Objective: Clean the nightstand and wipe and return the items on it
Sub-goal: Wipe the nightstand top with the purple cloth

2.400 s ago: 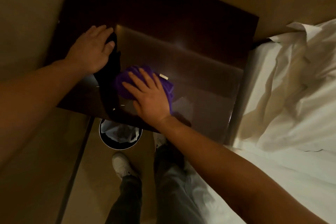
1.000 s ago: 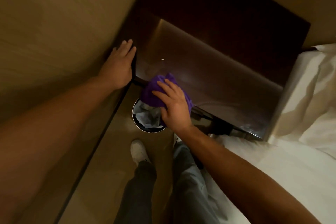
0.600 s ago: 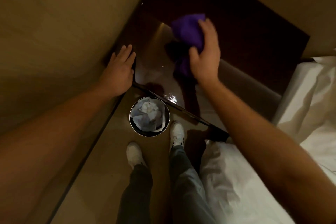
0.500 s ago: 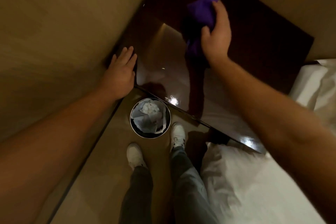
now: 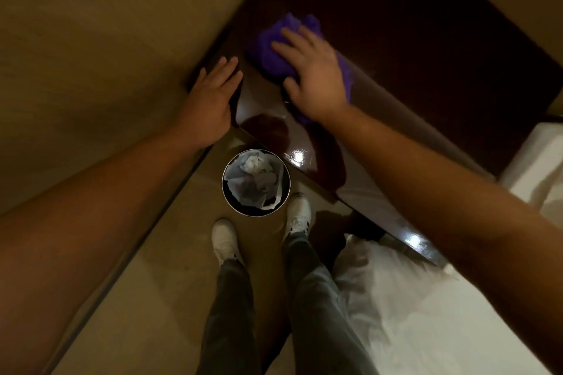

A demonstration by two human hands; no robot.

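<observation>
**Purple cloth under my right palm on the dark desk**

Head view: My right hand (image 5: 313, 76) lies in the upper middle of the frame, fingers spread and nearly straight, flat on top of a bunched purple cloth (image 5: 274, 49). The cloth sits on the glossy dark desk (image 5: 411, 39), the nightstand top, which runs from the top centre down toward the lower right of the frame. The thumb reaches along the cloth's near edge; more purple shows past the far side of my palm.

My left hand (image 5: 213, 97) is just left of that, at the desk's left edge where it meets the tan wall panel (image 5: 91, 39). Its fingers are straight and close together, resting flat against the edge and holding nothing. The two hands are near each other but apart.

Below the desk's near edge, at centre frame, stands a round waste bin (image 5: 256, 183) with a pale liner and crumpled paper inside. My white shoes (image 5: 224, 237) stand on the floor just below the bin, grey trouser legs beneath them. White bedding (image 5: 426, 313) fills the lower right, and bright glints show along the desk's near edge.
</observation>
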